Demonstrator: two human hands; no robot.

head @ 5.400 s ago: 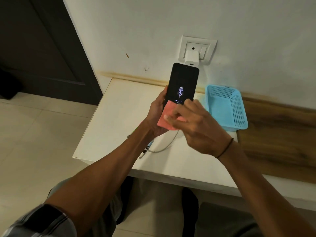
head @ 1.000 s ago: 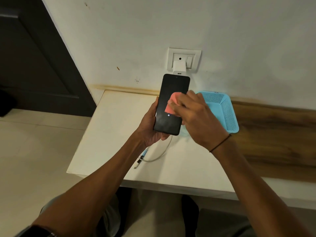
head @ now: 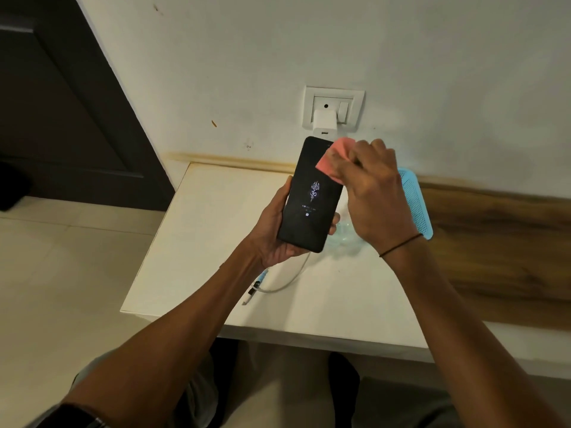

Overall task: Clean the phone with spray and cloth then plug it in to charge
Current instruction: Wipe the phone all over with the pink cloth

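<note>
My left hand point(head: 273, 233) grips a black phone point(head: 310, 196) by its lower half, screen up and lit with a small emblem, above the white table point(head: 200, 242). My right hand point(head: 369, 193) pinches a pink cloth point(head: 335, 160) against the phone's upper right corner. A white charging cable point(head: 278, 284) lies loose on the table below the phone, its plug end near the front left. A white charger block point(head: 324, 122) sits in the wall socket point(head: 333, 109) just above the phone. A clear bottle-like thing point(head: 346, 239) shows partly behind my right wrist.
A light blue perforated basket point(head: 415, 205) stands on the table at the right, mostly behind my right hand. A wooden panel point(head: 494, 242) runs along the wall at the right. A dark door point(head: 61, 118) fills the left. My knees are under the table's front edge.
My right hand has carried the pink cloth from the middle of the screen up to the phone's top right corner. The screen, dark a second ago, now shows its emblem.
</note>
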